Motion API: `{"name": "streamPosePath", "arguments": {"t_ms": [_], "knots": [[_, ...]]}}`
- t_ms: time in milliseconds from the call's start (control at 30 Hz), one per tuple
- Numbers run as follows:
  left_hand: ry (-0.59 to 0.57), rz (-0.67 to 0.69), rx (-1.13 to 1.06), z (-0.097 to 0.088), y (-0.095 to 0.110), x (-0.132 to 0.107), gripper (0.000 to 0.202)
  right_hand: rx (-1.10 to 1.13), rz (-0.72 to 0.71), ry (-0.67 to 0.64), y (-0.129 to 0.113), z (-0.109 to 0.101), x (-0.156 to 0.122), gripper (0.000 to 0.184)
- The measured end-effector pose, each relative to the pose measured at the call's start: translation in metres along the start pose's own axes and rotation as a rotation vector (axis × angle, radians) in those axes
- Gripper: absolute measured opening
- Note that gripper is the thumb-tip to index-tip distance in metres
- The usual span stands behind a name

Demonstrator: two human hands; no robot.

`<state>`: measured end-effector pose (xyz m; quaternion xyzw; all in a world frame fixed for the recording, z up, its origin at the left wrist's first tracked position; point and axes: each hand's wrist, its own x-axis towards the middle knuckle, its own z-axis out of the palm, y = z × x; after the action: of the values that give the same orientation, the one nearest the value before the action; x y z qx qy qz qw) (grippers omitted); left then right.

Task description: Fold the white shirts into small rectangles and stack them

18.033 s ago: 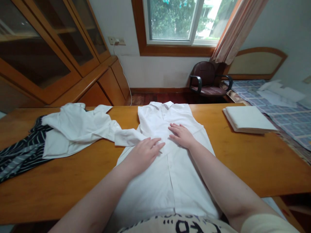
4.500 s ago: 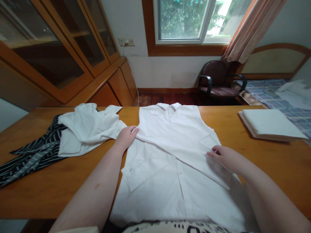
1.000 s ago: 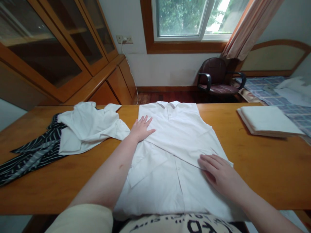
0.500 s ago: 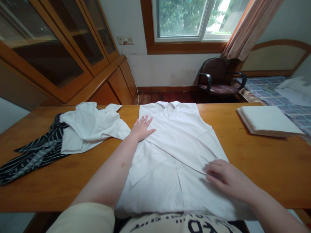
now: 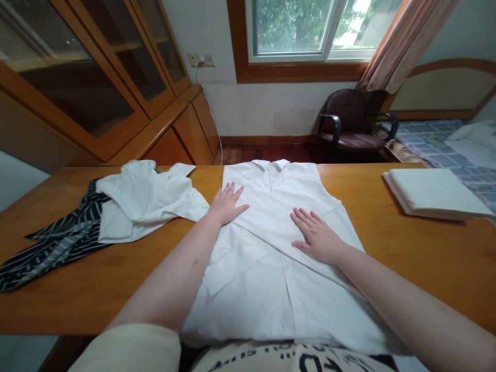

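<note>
A white collared shirt [image 5: 263, 289] lies spread on the wooden table in front of me, its collar at the far edge and its lower end by my body. One sleeve is folded slantwise across its front. My left hand [image 5: 227, 204] rests on the shirt's left side near the shoulder, fingers spread. Flat on the middle of the shirt, over the folded part, lies my right hand [image 5: 315, 235] with its fingers stretched out. Neither hand grips the cloth.
Left on the table [image 5: 418, 268] are a crumpled white garment [image 5: 147, 201] and a black striped cloth [image 5: 65, 243]. A folded white stack [image 5: 434, 191] lies at the right. Beyond stand a brown armchair [image 5: 349, 119], a bed [image 5: 430, 134] and a glass-door cabinet [image 5: 155, 119].
My right hand has moved from the shirt's lower right, where its fingers were curled at the cloth, up and left to the middle, and now lies flat. My left hand has stayed in place.
</note>
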<state>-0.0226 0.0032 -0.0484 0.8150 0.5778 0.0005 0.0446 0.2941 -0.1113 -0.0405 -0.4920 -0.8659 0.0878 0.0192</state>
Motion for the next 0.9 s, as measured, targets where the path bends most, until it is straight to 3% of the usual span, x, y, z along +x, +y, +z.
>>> {"name": "streamPosePath", "arguments": {"t_ms": [300,567,700,800,900], "knots": [[0.022,-0.038,0.029,0.004,-0.005,0.002,0.079,-0.028,0.056,0.012,0.005,0.002,-0.024,0.077],[0.053,-0.042,0.075,0.002,0.0,-0.005,0.079,-0.081,0.132,0.044,-0.009,0.007,-0.038,0.074],[0.023,-0.062,0.054,0.001,0.002,-0.003,0.08,0.003,0.19,-0.04,-0.011,-0.027,-0.022,0.066],[-0.072,-0.085,-0.049,-0.008,0.001,0.004,0.083,0.165,0.387,-0.116,0.011,-0.064,0.009,0.05],[-0.086,-0.202,-0.267,-0.019,-0.003,0.01,0.074,0.186,0.672,0.146,0.055,-0.077,0.038,0.041]]}}
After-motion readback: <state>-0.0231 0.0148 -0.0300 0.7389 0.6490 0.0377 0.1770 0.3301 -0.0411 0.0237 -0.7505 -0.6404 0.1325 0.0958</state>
